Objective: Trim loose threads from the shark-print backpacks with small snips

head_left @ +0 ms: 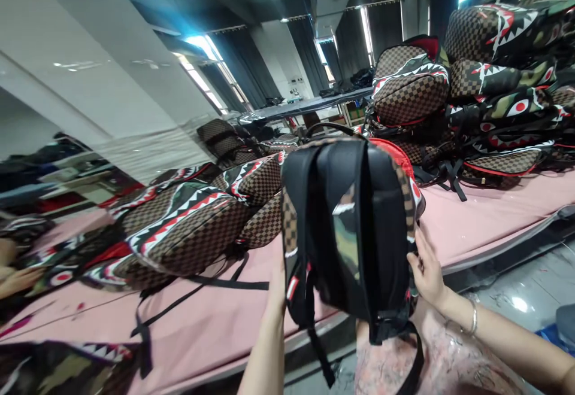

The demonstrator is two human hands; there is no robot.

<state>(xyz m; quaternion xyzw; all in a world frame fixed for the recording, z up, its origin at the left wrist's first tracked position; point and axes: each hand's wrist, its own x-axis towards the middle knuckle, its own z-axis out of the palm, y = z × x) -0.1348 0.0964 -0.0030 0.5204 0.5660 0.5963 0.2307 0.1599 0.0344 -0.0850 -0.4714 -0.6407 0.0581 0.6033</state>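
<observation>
A pink-covered table [476,221] is bearing checkered shark-mouth backpacks [193,233]. In front of its near edge, a checkered-and-camouflage backpack [387,245] is hanging upright between both hands, its padded black back facing the wearer. The right hand [429,272] is gripping one side; the left hand [277,281] is supporting the other, its hidden fingers leaving its grip unclear. Dangling webbing [320,356] could be snagging on the table edge if the backpack swings, perhaps twisting it loose.
</observation>
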